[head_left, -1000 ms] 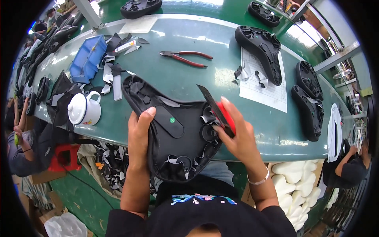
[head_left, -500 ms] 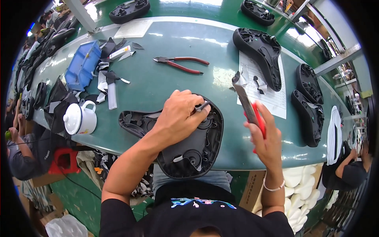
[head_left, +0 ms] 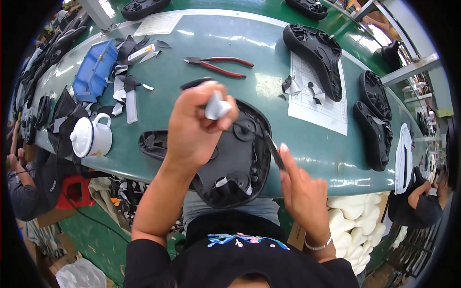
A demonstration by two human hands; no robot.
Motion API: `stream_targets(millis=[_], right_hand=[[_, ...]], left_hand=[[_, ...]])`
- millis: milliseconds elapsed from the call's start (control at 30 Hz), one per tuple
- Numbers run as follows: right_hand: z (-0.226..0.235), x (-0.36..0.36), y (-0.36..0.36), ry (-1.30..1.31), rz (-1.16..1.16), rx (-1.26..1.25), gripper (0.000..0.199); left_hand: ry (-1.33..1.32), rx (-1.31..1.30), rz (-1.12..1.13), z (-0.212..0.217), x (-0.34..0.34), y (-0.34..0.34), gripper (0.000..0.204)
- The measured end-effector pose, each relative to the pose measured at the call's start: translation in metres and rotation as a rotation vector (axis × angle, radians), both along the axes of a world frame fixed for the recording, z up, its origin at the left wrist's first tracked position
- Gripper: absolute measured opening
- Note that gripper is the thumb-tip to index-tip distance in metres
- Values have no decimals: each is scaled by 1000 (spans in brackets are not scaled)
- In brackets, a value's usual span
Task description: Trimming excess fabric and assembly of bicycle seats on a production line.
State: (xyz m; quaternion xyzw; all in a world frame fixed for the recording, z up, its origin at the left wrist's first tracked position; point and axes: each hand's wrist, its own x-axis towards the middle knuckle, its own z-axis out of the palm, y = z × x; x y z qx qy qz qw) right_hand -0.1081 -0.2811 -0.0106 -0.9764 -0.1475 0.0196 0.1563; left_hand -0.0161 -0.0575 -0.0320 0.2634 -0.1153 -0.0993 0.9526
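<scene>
An upturned black saddle-shaped part (head_left: 211, 177) lies at the table's near edge, its hollow ribbed underside facing up. My left hand (head_left: 192, 125) is raised over it, fingers closed round a black-and-white scrap of cover material (head_left: 217, 106); a blurred dark end shows above the knuckles. My right hand (head_left: 302, 192) is closed on a long-bladed cutting tool (head_left: 274, 152), index finger stretched along it. The blade's tip is at the right rim of the saddle-shaped part. Its handle is hidden by my hand, so its exact kind is unclear.
Red-handled cutting pliers (head_left: 221, 66) lie beyond my hands. Left are a white enamel mug (head_left: 93, 137), a blue bin (head_left: 93, 72) and loose scraps. To the right, another black saddle-shaped part (head_left: 317, 60) rests on a printed sheet (head_left: 317, 115), with two more (head_left: 372, 134) beside it.
My left hand has risen from the saddle-shaped part with a scrap now showing in its fingers. My right hand has brought the cutting tool left and down to the part's rim.
</scene>
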Motion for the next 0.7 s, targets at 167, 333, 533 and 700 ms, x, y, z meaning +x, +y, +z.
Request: stream_targets(millis=[167,333,533,700], right_hand=[[-1,41,7,-91,45,-176,53],[5,-3,0,-93,113,-185,51],[22,72,-30,-67,268,-243,48],[45,94,-8,-107,709,-435,45]], left_hand=[[-872,1577,765,9,15,-7,16],[-267,1529,853,-4,27,11,20],[319,428,292,-10,-15,29,46],[-369,978,184,18,-91,43,49]])
